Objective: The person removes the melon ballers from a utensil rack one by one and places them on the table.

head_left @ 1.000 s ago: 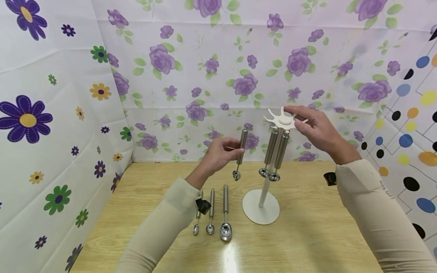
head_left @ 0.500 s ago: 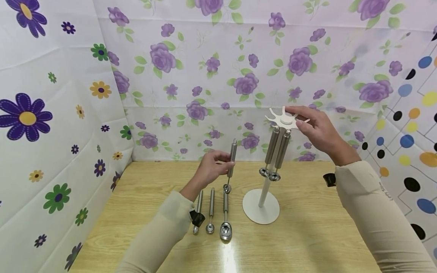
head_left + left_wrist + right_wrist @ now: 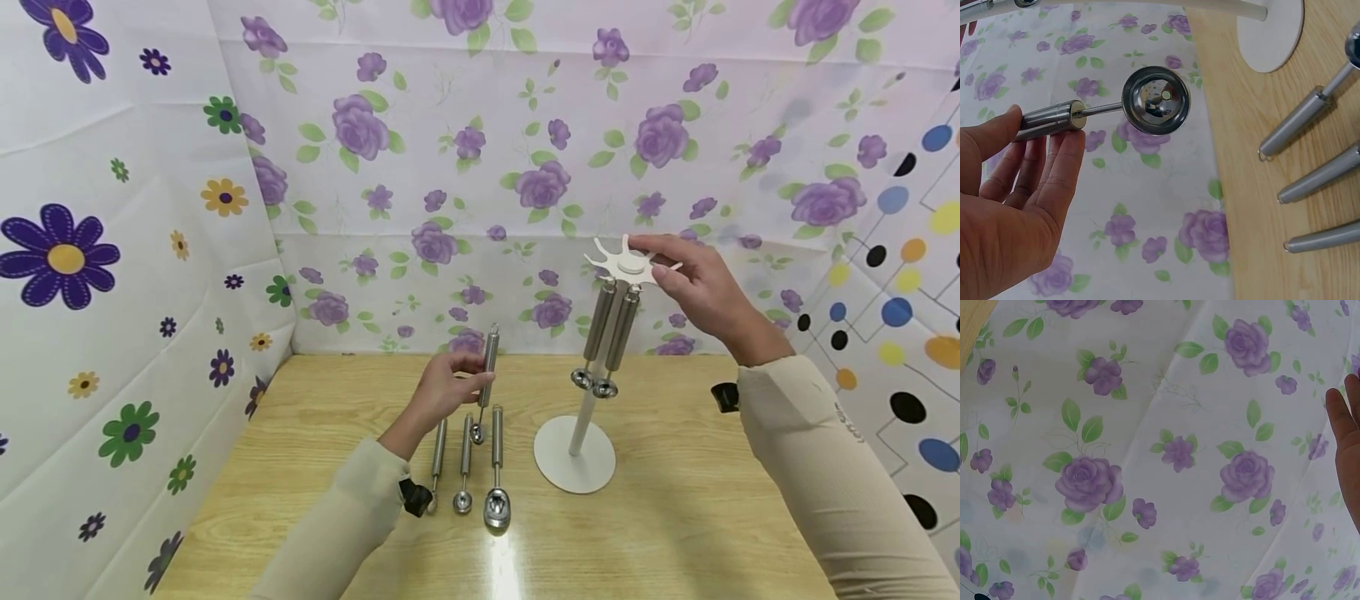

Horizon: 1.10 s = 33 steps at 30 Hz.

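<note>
My left hand (image 3: 467, 380) pinches the handle of a steel scoop (image 3: 486, 373), held upright with its small bowl just above the table. In the left wrist view, that scoop's round bowl (image 3: 1155, 100) sticks out past my fingers (image 3: 1054, 169). Three more scoops (image 3: 465, 467) lie side by side on the wooden table (image 3: 675, 517), right below it. A white rack (image 3: 577, 417) stands to the right, with two scoops (image 3: 611, 333) hanging from its spoked top (image 3: 622, 265). My right hand (image 3: 651, 260) holds that top at its right edge; the right wrist view catches only a sliver of the hand (image 3: 1349, 437).
Flowered sheets (image 3: 450, 150) wall in the table at the back and on both sides. The rack's round base (image 3: 573, 467) sits at mid-table. A small black object (image 3: 723, 396) shows by my right sleeve.
My left hand has carried the scoop down and to the left, from beside the rack's top to just above the row on the table. The right hand stayed on the rack.
</note>
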{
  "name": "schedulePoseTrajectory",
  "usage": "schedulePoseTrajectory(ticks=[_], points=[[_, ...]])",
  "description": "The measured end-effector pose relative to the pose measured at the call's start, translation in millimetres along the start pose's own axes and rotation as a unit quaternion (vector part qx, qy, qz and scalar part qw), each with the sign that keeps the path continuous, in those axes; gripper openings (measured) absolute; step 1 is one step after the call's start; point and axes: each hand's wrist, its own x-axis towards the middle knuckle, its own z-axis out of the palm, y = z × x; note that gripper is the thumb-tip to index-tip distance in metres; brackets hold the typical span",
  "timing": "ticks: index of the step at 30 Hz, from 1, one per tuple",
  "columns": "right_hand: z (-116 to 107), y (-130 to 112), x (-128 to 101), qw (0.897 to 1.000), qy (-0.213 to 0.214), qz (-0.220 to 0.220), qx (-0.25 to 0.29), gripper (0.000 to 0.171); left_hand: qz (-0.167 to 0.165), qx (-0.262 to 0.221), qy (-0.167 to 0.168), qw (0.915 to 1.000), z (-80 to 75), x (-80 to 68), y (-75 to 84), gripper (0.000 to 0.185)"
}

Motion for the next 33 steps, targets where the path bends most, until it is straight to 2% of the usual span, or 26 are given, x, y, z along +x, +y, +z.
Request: schedulePoseTrajectory(ticks=[8,15,25,33], points=[[1.0,1.7,-0.2,1.0,0.007,-0.004,-0.003,0.038,-0.027,-0.002,0.019,0.9995,-10.3,-6.2,-14.3,0.021],[2.8,2.9,-0.5,1.0,0.021,-0.012,0.016,0.036,-0.037,0.013,0.033,0.9987,-18.2,-9.1,-24.9,0.021],[5.0,8.7,-1.1,0.998,0.042,-0.037,0.032,0.048,-0.054,0.013,0.04,0.9976,-27.4,-17.7,-40.9,0.024],[6.4,6.0,-2.2,0.998,0.045,-0.008,0.045,0.042,-0.059,0.002,0.054,0.9968,-31.9,-22.1,-56.3,0.026]])
